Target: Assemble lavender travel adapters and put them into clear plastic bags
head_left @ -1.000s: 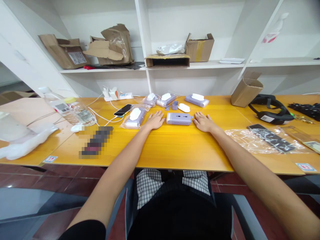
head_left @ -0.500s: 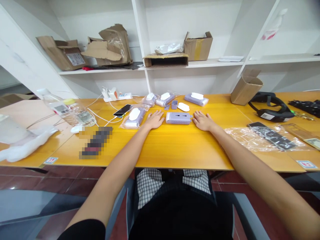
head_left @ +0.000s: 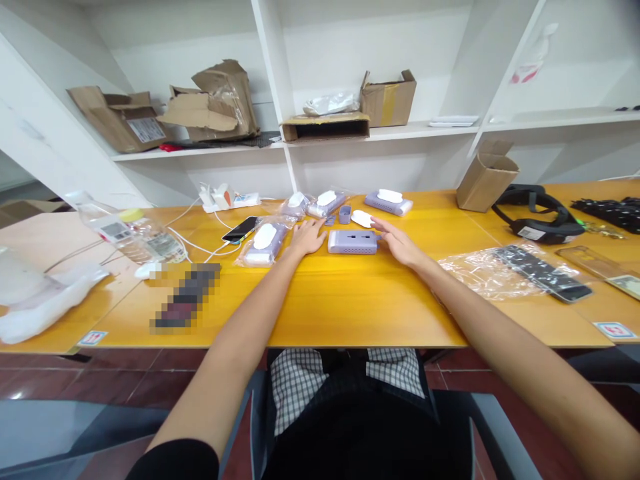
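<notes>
A purple case [head_left: 352, 242] with perforated sides and two dark slots on top lies flat on the table between my hands. My left hand [head_left: 308, 237] rests just left of it, fingers stretched out and holding nothing. On the other side, my right hand [head_left: 398, 241] is open and reaches over the case's right end. Its fingertips are at the edge of a white oval piece [head_left: 362, 219]; whether they touch it I cannot tell. Behind the case stands a small purple cup-like part [head_left: 345, 214], with small flat purple pieces [head_left: 330, 220] beside it.
Bagged purple cases with white oval tops [head_left: 265, 243] lie left and behind. Another such case [head_left: 389, 201] is at the back. A phone [head_left: 241, 230] with cables lies left; a headset [head_left: 537, 217], cardboard box [head_left: 487, 177] and clear plastic wrap [head_left: 480, 273] are right.
My right hand has lifted from lying flat on the table and shifted toward the white oval piece, turning onto its side. My left hand stays in place. The view has tilted slightly.
</notes>
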Available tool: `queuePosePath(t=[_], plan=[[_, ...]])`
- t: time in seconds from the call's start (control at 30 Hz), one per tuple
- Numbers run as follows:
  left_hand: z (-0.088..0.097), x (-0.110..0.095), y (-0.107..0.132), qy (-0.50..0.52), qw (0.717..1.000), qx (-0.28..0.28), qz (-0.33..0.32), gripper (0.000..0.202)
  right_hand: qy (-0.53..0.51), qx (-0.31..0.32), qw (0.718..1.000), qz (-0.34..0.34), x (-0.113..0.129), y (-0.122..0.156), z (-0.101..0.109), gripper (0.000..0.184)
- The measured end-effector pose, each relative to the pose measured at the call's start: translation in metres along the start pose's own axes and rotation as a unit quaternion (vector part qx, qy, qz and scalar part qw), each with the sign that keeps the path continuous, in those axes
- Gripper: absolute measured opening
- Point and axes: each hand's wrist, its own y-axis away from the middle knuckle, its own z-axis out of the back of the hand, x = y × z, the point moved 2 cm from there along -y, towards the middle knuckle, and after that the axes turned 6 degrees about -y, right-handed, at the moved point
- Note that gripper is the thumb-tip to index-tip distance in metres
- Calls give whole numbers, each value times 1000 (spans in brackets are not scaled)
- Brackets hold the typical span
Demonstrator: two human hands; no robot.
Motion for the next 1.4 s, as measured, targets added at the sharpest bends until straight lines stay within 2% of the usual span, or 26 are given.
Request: queuePosePath(t=[0.13, 0.23, 0.37, 0.43, 0.6, 0.8, 1.0, 1.13, 1.23, 1.33, 1.4], plan=[[0, -7, -13, -30, 999, -5, 24, 58, 15, 39, 998, 56, 16, 0, -10, 53], [-1, -12, -20, -34, 998, -20, 44, 55, -36, 81, 993, 78, 22, 1, -9, 52], [-2, -14, -20, -21, 999, -27, 38, 48, -151, 148, 976, 46, 27, 6, -6, 40], [-1, -13, -18, -12, 999, -32, 35, 45, -194, 158, 968, 11, 29, 7, -6, 34], [1, -14, -8, 7, 1000, -27, 10, 35, -238, 125, 962, -52, 26, 7, -8, 25], [2, -17, 5, 36, 992, -57, -108, 29, -242, 103, 962, -74, 19, 4, -9, 25], [2, -17, -3, 33, 997, 18, -71, 34, -230, 113, 964, -66, 17, 1, -10, 24], [1, -17, -4, 38, 996, 7, -82, 36, -241, 107, 962, -78, 16, 1, -10, 26], [0, -16, -5, 59, 994, 3, -95, 50, -245, 102, 960, -85, 16, 0, -11, 27], [-2, -15, -10, 73, 995, 15, -68, 65, -249, 103, 959, -84, 16, 0, -11, 26], [-4, -15, -15, 61, 996, 29, -55, 64, -250, 101, 959, -84, 16, -1, -10, 25]])
